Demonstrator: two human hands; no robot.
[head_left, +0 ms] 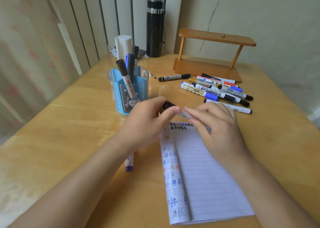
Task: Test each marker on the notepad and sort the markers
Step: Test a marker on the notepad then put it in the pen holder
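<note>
This looks like a study corner in a home. A pale wooden desk (52,141) sits against a cracked cream wall (277,19), beside a beige curtain with pink motifs (26,45). On it stand a tall black vacuum flask (154,28), a small brown wooden rack (216,37) and a blue plastic cartoon pen pot (138,89) holding capped markers (123,70).

The left forearm (78,175) and right forearm (270,184) are reaching in from below, converging toward the middle. The left hand (147,118) is curling its fingers and thumb round the dark end of a marker (185,114). The right hand (218,123) is pinching the pale barrel, palm down, its fingertips nearly meeting the left thumb.
</note>
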